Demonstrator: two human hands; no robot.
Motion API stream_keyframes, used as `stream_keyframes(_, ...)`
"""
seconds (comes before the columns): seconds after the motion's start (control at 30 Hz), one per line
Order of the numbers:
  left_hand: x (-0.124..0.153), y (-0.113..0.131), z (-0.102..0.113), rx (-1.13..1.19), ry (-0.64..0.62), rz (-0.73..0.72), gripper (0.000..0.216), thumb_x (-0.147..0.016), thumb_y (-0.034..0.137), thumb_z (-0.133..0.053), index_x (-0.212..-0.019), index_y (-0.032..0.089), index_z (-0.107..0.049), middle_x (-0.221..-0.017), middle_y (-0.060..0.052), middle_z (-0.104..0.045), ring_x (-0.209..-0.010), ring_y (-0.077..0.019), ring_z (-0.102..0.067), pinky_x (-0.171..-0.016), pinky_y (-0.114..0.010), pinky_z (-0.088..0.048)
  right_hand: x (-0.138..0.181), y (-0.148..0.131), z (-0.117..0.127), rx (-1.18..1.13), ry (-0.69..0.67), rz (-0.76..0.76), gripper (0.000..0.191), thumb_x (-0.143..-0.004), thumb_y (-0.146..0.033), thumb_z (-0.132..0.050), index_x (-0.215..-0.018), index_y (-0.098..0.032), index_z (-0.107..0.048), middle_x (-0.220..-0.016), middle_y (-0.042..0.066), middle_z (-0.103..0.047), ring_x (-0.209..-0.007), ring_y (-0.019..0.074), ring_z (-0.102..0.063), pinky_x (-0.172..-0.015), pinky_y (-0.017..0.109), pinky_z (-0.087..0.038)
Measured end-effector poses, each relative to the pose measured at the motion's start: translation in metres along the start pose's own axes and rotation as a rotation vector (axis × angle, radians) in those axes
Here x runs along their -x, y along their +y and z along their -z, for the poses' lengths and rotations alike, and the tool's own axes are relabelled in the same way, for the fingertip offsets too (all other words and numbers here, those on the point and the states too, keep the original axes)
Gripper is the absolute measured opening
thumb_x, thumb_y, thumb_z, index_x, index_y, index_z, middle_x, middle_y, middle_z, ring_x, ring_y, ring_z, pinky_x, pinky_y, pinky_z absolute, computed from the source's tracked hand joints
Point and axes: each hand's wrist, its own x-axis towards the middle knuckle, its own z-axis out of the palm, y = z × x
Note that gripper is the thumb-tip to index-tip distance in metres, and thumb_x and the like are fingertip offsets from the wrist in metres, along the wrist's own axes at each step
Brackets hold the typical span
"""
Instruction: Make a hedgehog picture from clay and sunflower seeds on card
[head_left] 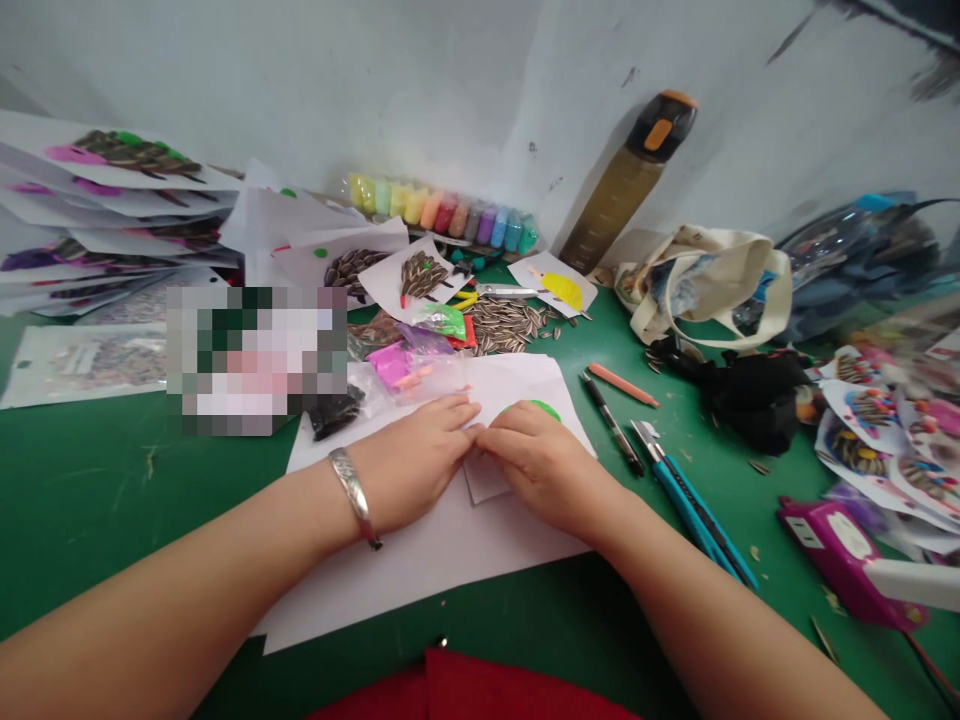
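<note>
My left hand (420, 452), with a silver bangle on its wrist, and my right hand (544, 455) meet thumb to thumb over a small white card (489, 485). The fingers of both are drawn together and bent downward. Whatever lies between the fingertips is hidden by the hands. A flat bright green piece (545, 409), clay-like, shows on the card just past my right knuckles. Under the card and both hands lies a larger white sheet (435, 570) on the green table.
Sunflower seeds (510, 322) are heaped behind the sheet, near clay packets (397, 365) and seed-covered cards (420, 278). To the right lie a black pen (611, 422), an orange stick (622, 384), a blue utility knife (694, 500) and a magenta device (847, 560). A bottle (630, 180) leans against the wall.
</note>
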Motion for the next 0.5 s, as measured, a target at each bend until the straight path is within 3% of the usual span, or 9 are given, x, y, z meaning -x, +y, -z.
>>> stream_keyframes(0.5, 0.0000, 0.0006, 0.0003, -0.025, 0.012, 0.001, 0.034, -0.094, 0.016, -0.037, -0.121, 0.011, -0.057, -0.126, -0.014, -0.058, -0.130, -0.0253, -0.043, -0.110, -0.042, -0.034, 0.0002, 0.0028, 0.0010, -0.007, 0.011, -0.011, 0.029, -0.088, -0.003, -0.045, -0.102, -0.016, -0.067, -0.089, 0.008, -0.063, -0.088, 0.0204, -0.052, -0.081, 0.034, -0.045)
